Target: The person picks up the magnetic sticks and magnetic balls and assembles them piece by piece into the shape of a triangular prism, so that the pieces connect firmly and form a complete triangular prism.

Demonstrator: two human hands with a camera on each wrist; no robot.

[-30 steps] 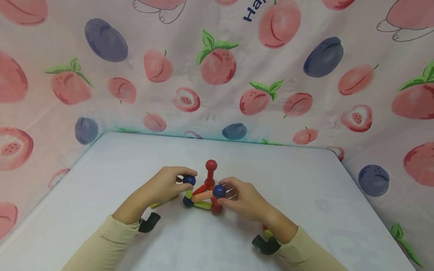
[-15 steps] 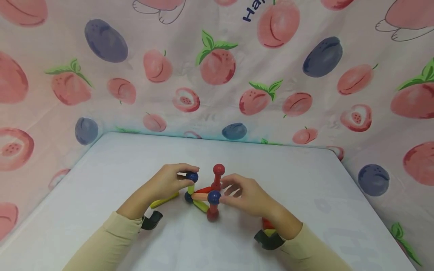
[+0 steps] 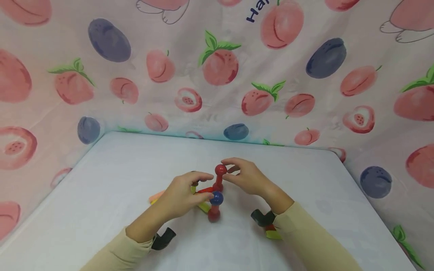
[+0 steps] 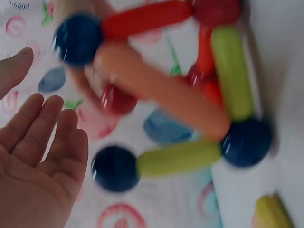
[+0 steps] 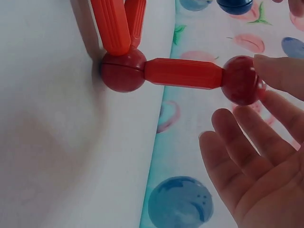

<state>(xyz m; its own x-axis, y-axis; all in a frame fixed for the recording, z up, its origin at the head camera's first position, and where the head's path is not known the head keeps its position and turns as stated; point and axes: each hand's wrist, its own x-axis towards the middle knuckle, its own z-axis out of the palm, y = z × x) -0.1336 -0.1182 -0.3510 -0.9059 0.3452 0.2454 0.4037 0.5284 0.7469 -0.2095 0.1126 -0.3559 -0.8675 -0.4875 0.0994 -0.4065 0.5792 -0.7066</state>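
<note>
Head view: the left hand [image 3: 181,195] curls its fingers onto a rod-and-ball structure [image 3: 211,195] on the white table [image 3: 112,177]. The right hand [image 3: 245,176] touches the top red ball [image 3: 220,169]. "Ha" reads on the cloth [image 3: 252,13].

Left wrist view: three blue balls and two green rods show beyond relaxed fingers [image 4: 42,137].

Right wrist view: two red balls and three red rods show, and one spread fingertip [image 5: 280,71] is on the end ball.

Open left hand [image 4: 33,166] — rod-and-ball frame [image 4: 175,95]

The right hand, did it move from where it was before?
Yes. The right hand went up and away from the person, from beside the blue ball to the red ball atop the upright stick, with fingertips touching it.
</note>
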